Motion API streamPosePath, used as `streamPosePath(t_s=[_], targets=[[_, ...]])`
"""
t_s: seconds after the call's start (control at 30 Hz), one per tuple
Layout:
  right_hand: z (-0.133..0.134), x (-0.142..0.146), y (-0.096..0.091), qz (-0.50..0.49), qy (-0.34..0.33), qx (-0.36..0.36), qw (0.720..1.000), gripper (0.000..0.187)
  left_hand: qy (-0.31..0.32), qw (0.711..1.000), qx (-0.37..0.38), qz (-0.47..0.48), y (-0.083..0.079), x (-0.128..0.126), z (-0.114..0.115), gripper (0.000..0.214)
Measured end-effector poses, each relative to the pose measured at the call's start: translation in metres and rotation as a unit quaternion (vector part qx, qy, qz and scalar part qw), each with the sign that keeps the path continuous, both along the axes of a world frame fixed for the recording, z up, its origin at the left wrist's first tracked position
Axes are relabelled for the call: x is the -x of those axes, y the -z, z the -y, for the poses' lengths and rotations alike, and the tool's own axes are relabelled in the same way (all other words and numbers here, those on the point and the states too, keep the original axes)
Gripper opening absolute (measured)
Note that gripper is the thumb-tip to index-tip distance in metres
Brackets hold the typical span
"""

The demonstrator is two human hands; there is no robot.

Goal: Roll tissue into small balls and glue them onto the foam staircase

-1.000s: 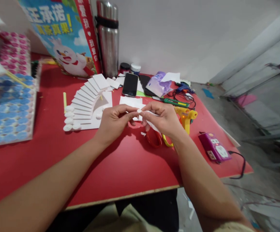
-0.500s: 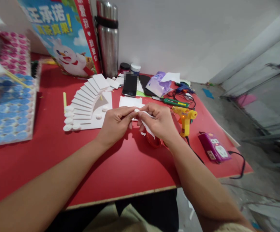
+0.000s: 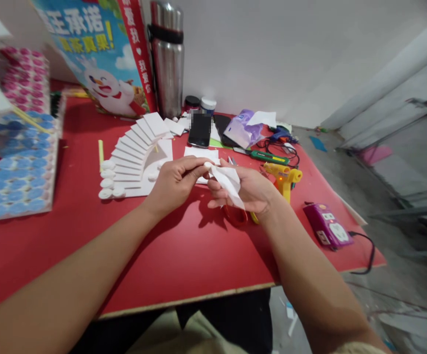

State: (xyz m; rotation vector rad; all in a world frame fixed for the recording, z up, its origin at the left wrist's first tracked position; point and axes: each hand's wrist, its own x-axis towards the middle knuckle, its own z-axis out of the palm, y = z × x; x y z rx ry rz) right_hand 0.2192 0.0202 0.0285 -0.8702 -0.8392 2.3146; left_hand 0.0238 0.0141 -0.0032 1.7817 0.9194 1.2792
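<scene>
My left hand (image 3: 176, 179) is closed, pinching the small rolled end of a white paper strip (image 3: 230, 184) between thumb and fingertips. From that roll the loose strip hangs down to the right, across my right hand (image 3: 250, 191). The right palm faces up with its fingers spread and apart, beneath the strip. Below it, partly hidden, lies a pair of scissors (image 3: 237, 217) with red and yellow handles. Left of my hands stands a white fan-shaped row of stepped pieces (image 3: 130, 157) on a white board. Small white paper rolls (image 3: 107, 183) lie at its near left corner.
At right are a yellow glue gun (image 3: 283, 176), a purple power socket (image 3: 327, 226) and cords. Behind sit a phone (image 3: 200, 130), a green-handled tool (image 3: 268, 157), a tissue pack (image 3: 243, 129) and a steel flask (image 3: 169, 64). Trays of blue rolls (image 3: 21, 172) stand left.
My right hand has let go near the roll, turned palm up and opened its fingers. The strip's tail now hangs more freely. My left hand keeps its pinch in nearly the same place.
</scene>
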Motion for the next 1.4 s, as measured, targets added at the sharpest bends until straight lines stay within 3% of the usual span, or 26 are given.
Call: streamPosePath(t_s=[0.23, 0.37, 0.43, 0.5, 0.63, 0.67, 0.73, 0.83, 0.97, 1.17, 1.4], targets=[[0.006, 0.0, 0.0, 0.04, 0.022, -0.073, 0.996, 0.021, -0.014, 1.0, 0.023, -0.006, 0.001, 0.0, -0.001, 0.025], [0.007, 0.002, 0.001, 0.108, 0.064, -0.142, 0.982, 0.037, -0.024, 0.999, 0.032, -0.013, 0.002, 0.001, 0.0, 0.026], [0.007, 0.004, 0.003, 0.161, 0.089, -0.207, 0.961, 0.04, -0.028, 0.998, 0.051, -0.009, 0.001, 0.001, 0.001, 0.026], [0.007, 0.006, 0.005, 0.24, 0.129, -0.306, 0.912, 0.029, -0.03, 0.997, 0.076, 0.001, -0.001, -0.001, 0.002, 0.026], [0.013, 0.014, 0.005, 0.39, 0.205, -0.484, 0.756, 0.022, -0.051, 0.992, 0.106, 0.041, 0.001, -0.006, 0.005, 0.023], [0.015, 0.015, 0.004, 0.405, 0.21, -0.507, 0.731, 0.021, -0.057, 0.992, 0.105, 0.051, 0.002, -0.008, 0.006, 0.021], [0.018, 0.017, 0.002, 0.415, 0.208, -0.53, 0.709, 0.019, -0.068, 0.99, 0.1, 0.07, 0.004, -0.009, 0.006, 0.017], [0.02, 0.015, 0.0, 0.406, 0.2, -0.539, 0.71, 0.017, -0.076, 0.985, 0.111, 0.105, 0.004, -0.01, 0.006, 0.015], [0.018, 0.008, -0.003, 0.371, 0.175, -0.55, 0.727, 0.017, -0.04, 0.976, 0.161, 0.143, 0.001, -0.007, 0.005, 0.019], [0.018, 0.002, -0.008, 0.359, 0.126, -0.561, 0.736, 0.019, -0.001, 0.978, 0.171, 0.117, -0.004, -0.002, 0.002, 0.018], [0.018, 0.002, -0.009, 0.352, 0.125, -0.576, 0.727, 0.017, 0.03, 0.969, 0.217, 0.115, -0.006, -0.001, 0.002, 0.026]])
